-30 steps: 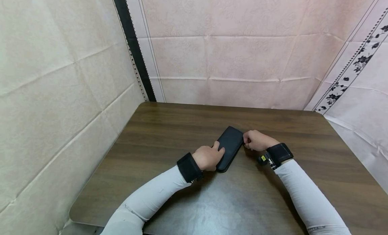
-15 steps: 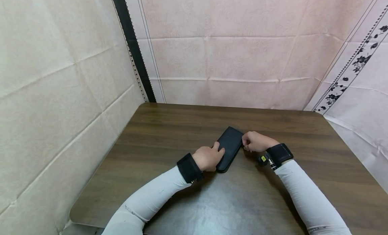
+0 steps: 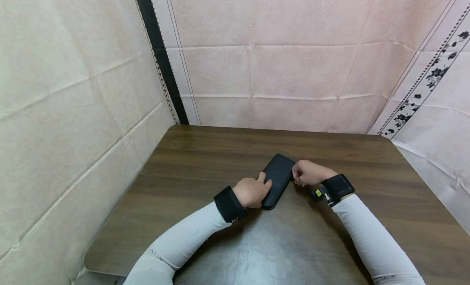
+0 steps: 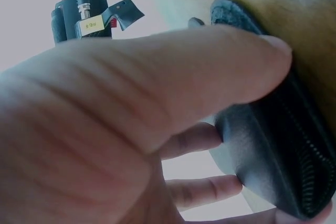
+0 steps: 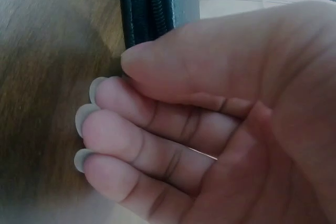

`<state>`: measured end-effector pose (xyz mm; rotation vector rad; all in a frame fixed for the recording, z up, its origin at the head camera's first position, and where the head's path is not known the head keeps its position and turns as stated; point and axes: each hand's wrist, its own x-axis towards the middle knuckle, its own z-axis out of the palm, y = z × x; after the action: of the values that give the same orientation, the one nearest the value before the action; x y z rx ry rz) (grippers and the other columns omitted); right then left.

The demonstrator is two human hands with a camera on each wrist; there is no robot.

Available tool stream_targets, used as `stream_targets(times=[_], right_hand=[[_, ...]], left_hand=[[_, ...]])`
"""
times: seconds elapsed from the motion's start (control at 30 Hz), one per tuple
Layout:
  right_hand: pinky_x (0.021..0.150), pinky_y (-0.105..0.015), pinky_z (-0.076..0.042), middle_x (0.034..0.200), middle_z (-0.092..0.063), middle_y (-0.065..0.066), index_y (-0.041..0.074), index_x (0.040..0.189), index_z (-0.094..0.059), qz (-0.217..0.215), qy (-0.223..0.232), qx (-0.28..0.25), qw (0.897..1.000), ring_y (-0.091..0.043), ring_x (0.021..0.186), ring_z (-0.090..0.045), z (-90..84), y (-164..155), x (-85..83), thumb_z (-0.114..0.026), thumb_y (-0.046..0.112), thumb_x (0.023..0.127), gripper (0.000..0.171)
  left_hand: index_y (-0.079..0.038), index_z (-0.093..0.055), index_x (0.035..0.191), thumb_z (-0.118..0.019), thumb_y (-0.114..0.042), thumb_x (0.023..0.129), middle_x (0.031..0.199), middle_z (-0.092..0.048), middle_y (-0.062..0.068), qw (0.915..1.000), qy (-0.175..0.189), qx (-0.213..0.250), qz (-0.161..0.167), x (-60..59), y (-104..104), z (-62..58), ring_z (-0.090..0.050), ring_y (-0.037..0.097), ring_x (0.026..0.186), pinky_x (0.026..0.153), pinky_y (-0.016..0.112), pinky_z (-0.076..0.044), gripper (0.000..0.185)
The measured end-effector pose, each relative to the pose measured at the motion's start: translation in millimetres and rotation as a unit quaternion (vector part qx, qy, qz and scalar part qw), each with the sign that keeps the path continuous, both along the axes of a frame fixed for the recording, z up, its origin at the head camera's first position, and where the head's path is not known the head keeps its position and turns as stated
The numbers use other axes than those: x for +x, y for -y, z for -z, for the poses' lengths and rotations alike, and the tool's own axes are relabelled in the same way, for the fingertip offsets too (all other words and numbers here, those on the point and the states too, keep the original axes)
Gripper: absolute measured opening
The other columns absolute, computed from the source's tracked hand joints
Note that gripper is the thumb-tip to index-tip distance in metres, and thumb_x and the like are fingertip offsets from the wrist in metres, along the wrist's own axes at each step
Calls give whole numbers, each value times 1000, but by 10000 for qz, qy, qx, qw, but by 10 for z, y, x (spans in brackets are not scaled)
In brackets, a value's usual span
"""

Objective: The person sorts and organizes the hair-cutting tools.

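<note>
A long black zip-up wallet point(image 3: 280, 174) lies aslant on the wooden table. My left hand point(image 3: 251, 191) grips its near left part. In the left wrist view, the thumb point(image 4: 226, 66) lies along one side and the other fingers spread over the opposite face. At the wallet's right edge, my right hand point(image 3: 309, 172) is curled, with thumb and forefinger pinched together at the zipper point(image 5: 156, 3). The zipper's pull is hidden by those fingers. Teeth show beyond the thumb in the right wrist view.
The brown wooden table point(image 3: 205, 154) has rounded corners and spreads out around both hands. Pale cloth hangs point(image 3: 293, 72) stand behind it and at both sides. Each wrist wears a black strap point(image 3: 229, 203) with a small camera.
My right hand has slid slightly left and nearer along the wallet's right edge. The left hand and the wallet stay practically in place.
</note>
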<state>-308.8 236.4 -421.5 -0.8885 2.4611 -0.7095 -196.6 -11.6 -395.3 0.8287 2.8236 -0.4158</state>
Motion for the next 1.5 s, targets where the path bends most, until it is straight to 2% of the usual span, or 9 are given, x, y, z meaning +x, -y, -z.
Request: stream_targets(times=[0.47,0.77,1.03,1.17,1.33,1.5], right_hand=[[62,-29,-51,71,-59,1,8,71,-59,-82,58,-55,9999,-14,65,-57,-20,25,39,-61,-15,84,26],[62,-29,-51,72,-60,1,7,75,-59,17,111,-9,9999,-14,66,-58,-25,31,51,-59,-14,86,24],[60,-29,-51,75,-61,-2,7,84,-62,377,-430,-5,9984,-13,64,-60,45,59,-12,-61,-2,95,15],[57,-29,-51,72,-63,-5,5,88,-63,605,-560,-74,9966,-14,59,-61,88,82,-41,-59,2,98,11],[54,-29,-53,72,-65,-6,3,90,-63,825,-789,-144,9934,-15,55,-62,135,112,-86,-58,4,100,11],[52,-30,-53,73,-64,-6,2,92,-63,886,-948,-170,9914,-13,52,-63,177,117,-130,-57,3,101,10]], left_hand=[[-21,-40,160,-74,-32,96,157,-43,15,9999,64,71,-59,-12,0,13,-60,15,65,60,25,-52,74],[-19,-42,160,-74,-31,95,154,-45,15,9999,27,156,-49,-21,1,28,-60,16,66,60,26,-53,73],[-9,-42,158,-73,-35,97,154,-44,18,9987,87,463,-202,-72,-11,80,-62,16,68,58,26,-53,73],[-6,-43,157,-72,-37,97,154,-45,20,9982,-83,569,-178,-120,-13,126,-64,16,73,60,24,-54,73],[-5,-45,156,-71,-43,98,152,-49,20,9979,-416,489,-48,-193,-5,172,-69,16,80,64,24,-56,74],[-6,-47,156,-70,-46,98,151,-51,20,9978,-499,426,1,-250,6,182,-72,18,88,70,25,-58,74]])
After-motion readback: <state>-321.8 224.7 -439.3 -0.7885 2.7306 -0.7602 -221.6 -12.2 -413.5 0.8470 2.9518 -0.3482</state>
